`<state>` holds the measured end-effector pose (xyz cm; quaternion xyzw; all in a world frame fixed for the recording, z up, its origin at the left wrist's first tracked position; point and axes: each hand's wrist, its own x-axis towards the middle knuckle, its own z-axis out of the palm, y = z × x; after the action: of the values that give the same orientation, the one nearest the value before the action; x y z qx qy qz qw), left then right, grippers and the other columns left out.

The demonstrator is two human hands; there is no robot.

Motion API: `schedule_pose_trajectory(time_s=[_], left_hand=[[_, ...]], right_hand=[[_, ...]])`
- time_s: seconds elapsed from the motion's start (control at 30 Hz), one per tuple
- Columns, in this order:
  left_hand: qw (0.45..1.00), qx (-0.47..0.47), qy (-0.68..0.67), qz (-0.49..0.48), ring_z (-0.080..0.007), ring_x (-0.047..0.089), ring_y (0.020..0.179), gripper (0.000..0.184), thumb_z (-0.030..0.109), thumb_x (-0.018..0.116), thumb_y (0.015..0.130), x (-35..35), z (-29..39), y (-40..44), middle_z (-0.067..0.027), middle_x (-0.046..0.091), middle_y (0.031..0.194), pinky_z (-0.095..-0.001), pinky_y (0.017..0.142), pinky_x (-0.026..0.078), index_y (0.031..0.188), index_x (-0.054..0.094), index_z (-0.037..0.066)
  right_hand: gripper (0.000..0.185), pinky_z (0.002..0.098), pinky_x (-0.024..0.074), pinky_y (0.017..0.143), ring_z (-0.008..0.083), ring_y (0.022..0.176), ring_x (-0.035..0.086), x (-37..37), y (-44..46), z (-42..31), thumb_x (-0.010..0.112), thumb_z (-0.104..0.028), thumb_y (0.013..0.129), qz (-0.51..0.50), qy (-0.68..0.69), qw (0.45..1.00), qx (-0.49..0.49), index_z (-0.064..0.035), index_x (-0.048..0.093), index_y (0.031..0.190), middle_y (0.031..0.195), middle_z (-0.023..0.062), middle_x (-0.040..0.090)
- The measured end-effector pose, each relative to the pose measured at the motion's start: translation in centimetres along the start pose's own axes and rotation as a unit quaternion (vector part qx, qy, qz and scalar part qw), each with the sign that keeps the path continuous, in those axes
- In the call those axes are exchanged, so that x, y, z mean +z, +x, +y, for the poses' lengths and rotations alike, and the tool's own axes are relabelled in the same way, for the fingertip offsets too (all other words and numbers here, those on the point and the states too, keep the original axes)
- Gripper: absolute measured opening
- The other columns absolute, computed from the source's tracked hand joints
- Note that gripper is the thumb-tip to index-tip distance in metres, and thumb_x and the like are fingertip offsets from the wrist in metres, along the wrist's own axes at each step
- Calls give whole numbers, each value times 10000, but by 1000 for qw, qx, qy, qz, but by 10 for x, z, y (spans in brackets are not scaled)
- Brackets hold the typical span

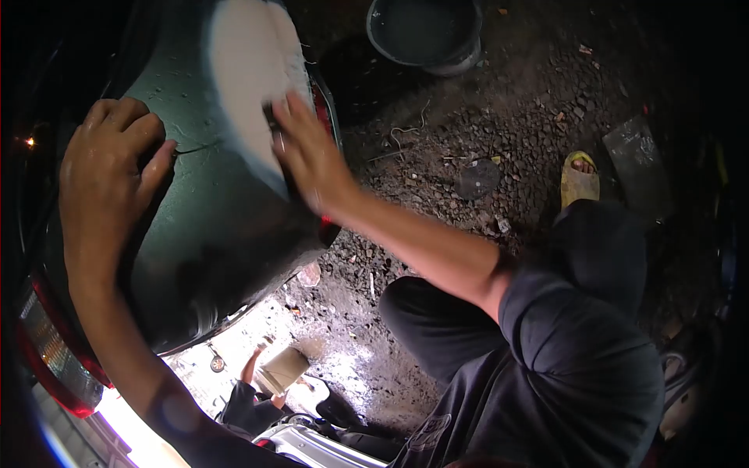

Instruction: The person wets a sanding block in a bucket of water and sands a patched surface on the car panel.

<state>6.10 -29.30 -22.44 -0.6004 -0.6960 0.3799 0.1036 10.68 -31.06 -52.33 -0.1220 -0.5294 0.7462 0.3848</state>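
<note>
A wet, dark green car body panel (203, 234) with a pale white patch (250, 66) spans the left half of the head view. My right hand (308, 160), slightly blurred, presses on the lower right of this patch, near the panel's edge. Under its fingers shows the dark edge of what looks like folded sandpaper (270, 115). My left hand (109, 164) is closed over the panel's left side, fingers curled; their inner side is hidden. Beside its thumb a thin dark line runs over the paint. Water droplets dot the panel.
A dark bucket (425, 35) stands on the gravel at the top. Red tail lights (58, 351) edge the car. A yellow sandal (580, 179) is on a foot at right, near a flat sheet (640, 168). Below, another person (246, 405) is beside a pale container (282, 370).
</note>
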Motion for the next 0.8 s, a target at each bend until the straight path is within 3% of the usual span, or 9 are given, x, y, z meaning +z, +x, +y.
schedule_pose_trajectory(time_s=[0.03, 0.13, 0.23, 0.33, 0.4, 0.47, 0.6, 0.77, 0.8], left_hand=[[1000, -6, -3, -29, -303, 602, 1029, 249, 204, 770, 812, -3, -1, 0, -83, 638, 1024, -440, 859, 487, 892, 613, 29], [998, -12, -3, -61, -316, 601, 1065, 315, 256, 799, 795, -6, -3, -1, -91, 645, 1080, -447, 888, 490, 917, 619, 29], [997, -24, 9, -66, -312, 601, 1074, 306, 244, 798, 797, -10, 2, 0, -86, 646, 1088, -445, 896, 489, 924, 620, 30], [999, -25, 16, -44, -308, 600, 1072, 259, 201, 777, 812, -6, 4, -1, -86, 644, 1083, -444, 898, 486, 926, 615, 33], [999, -24, 17, -33, -308, 599, 1065, 225, 169, 758, 821, -3, 2, 2, -88, 641, 1072, -446, 895, 485, 926, 612, 35], [999, -24, 15, -46, -309, 598, 1055, 189, 137, 738, 829, -1, 0, 1, -90, 637, 1059, -448, 892, 483, 927, 610, 37], [999, -15, 21, -26, -311, 598, 1041, 153, 111, 714, 834, 1, 2, 0, -91, 635, 1034, -450, 883, 481, 920, 609, 40], [1000, 5, 12, 10, -278, 615, 979, 109, 89, 718, 815, -2, 5, 2, -62, 646, 948, -417, 846, 489, 877, 640, 46], [1000, 5, 11, 9, -278, 615, 978, 107, 88, 718, 811, -2, 5, 2, -62, 649, 945, -417, 847, 489, 871, 641, 45]], right_hand=[[546, 467, 228, 1251, 420, 1532, 261, 1, -35, -4, 587, -114, 1007, -6, -3, 998, -57, -55, 453, 1532, 1630, 283, 289], [539, 478, 235, 1246, 422, 1528, 267, -1, -16, 7, 583, -151, 1017, -18, 1, 997, -71, -53, 453, 1530, 1631, 277, 289], [493, 363, 345, 1188, 373, 1457, 428, -1, 103, 30, 554, -240, 1025, 11, 50, 999, 7, -27, 506, 1467, 1530, 265, 470], [477, 348, 383, 1160, 391, 1409, 482, 0, 128, 29, 536, -256, 1022, 24, 61, 998, 1, -11, 522, 1431, 1478, 282, 518], [505, 419, 296, 1222, 405, 1485, 371, 8, 50, 10, 568, -219, 1021, 39, -15, 996, -77, -27, 496, 1483, 1575, 270, 404], [550, 460, 226, 1251, 403, 1529, 287, 2, -24, -25, 580, -161, 1018, -36, -24, 998, -45, -63, 444, 1541, 1641, 246, 303], [524, 490, 272, 1229, 443, 1495, 322, 7, 40, 13, 611, -175, 993, 10, 28, 994, -102, -35, 499, 1485, 1590, 284, 366], [466, 450, 307, 1211, 461, 1445, 386, -6, 123, 9, 534, -179, 1017, -19, 141, 990, 13, 4, 512, 1445, 1528, 310, 435], [473, 473, 305, 1210, 467, 1440, 390, 0, 86, -2, 543, -162, 1016, 22, 23, 998, -51, -4, 504, 1460, 1533, 310, 426]])
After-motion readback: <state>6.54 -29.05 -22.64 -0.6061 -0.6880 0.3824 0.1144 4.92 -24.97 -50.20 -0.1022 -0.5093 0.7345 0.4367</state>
